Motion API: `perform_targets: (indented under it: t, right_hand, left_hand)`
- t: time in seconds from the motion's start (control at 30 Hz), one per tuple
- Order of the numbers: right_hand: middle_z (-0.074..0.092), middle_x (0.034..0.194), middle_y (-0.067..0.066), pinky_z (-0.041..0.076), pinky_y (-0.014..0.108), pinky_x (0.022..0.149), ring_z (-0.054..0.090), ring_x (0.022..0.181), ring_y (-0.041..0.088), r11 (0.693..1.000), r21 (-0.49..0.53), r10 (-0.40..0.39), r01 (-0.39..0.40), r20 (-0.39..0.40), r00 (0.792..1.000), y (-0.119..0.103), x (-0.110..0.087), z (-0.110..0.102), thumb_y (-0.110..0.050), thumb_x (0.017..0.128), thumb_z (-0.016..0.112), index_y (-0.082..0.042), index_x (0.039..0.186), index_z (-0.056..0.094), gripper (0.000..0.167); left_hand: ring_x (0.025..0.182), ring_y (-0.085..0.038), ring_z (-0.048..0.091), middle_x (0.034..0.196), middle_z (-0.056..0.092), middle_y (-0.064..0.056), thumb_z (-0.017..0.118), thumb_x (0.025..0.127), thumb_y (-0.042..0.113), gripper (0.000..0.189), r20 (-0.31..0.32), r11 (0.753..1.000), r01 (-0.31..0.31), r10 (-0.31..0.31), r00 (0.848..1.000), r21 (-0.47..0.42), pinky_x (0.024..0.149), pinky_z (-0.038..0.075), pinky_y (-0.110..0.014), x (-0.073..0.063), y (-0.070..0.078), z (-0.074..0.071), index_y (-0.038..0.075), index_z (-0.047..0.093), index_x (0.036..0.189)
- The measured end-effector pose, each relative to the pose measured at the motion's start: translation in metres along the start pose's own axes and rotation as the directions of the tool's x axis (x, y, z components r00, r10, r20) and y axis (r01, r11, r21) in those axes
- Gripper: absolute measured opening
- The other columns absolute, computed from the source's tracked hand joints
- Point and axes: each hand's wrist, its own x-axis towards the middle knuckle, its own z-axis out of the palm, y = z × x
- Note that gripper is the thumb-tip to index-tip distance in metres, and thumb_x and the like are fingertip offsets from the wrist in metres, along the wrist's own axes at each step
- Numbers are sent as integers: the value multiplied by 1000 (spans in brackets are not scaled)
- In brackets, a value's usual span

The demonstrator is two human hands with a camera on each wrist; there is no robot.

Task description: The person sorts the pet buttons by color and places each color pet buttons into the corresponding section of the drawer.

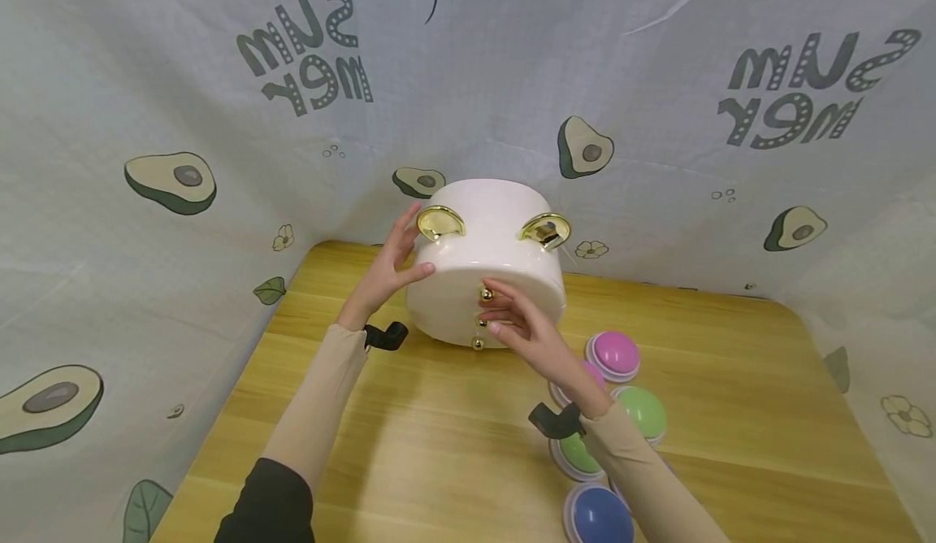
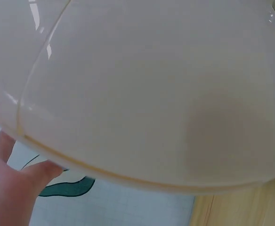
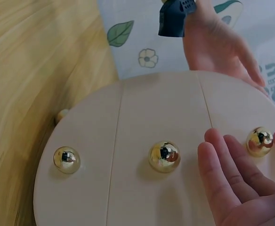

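- Box (image 1: pixel 491 242): one unit, positioned at the rear of the table (image 1: pixel 409 445), near the printed cloth (image 1: pixel 475 80). The shell was white, glossy and rounded.
- Front face (image 3: pixel 158 103): one oval panel, divided by two straight seams (image 3: pixel 112 165) into three sections.
- Knobs (image 3: pixel 164 157): three, one per section, set in a row. Each was a gold, mirror-finished ball.
- Ears (image 1: pixel 441 223): two, gold and reflective, curved in outline, mounted on the upper shell, one per side.
- Left hand (image 1: pixel 387 271): fingers spread and thumb held apart. The fingers lay along the left side of the box, with the thumb at the upper front edge; nothing was gripped.
- Right hand (image 1: pixel 537 340): fingers extended and slightly parted at the top knob, which sat between one finger and the others. Whether a fingertip touched the knob could not be determined.
- Domes: two pink (image 1: pixel 617 353), two green (image 1: pixel 643 411), one blue (image 1: pixel 603 516), plus part of a second blue piece beside the right sleeve. Each visible dome was smooth and round, seated in a pale ring-shaped base, to the right of the box and nearer the person.
- Sleeves (image 1: pixel 322 413): two, beige fabric; one black wrist device (image 1: pixel 386 336) was fitted at each wrist.
- Table surface: light wood grain with a slight sheen.
- Cloth: creased fabric, printed with avocados, leaves, flowers and two blocks of mirrored lettering.
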Motion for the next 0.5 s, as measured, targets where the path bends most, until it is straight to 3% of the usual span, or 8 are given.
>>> perform_targets:
  t: [0.2, 0.5]
  right_hand:
    - [49, 130, 30, 45, 32, 94, 50, 112, 49, 1000, 22, 3, -3, 6, 1000, 1, 1, 1, 6, 94, 52, 0, 145, 33, 54]
    - [49, 130, 30, 44, 33, 96, 51, 114, 45, 999, 40, 7, -6, -12, 1000, 2, 4, 5, 5, 95, 52, 3, 142, 34, 51]
  left_hand:
    - [142, -29, 18, 156, 15, -19, 63, 88, 4, 89, 13, 998, -4, 5, 1000, -68, 112, 10, -50, 6, -5, 1, 9, 4, 154]
    - [140, -28, 21, 155, 20, -16, 58, 89, -5, 84, 56, 991, 28, -21, 998, -129, 106, 27, -54, 16, -34, -8, 14, 9, 154]
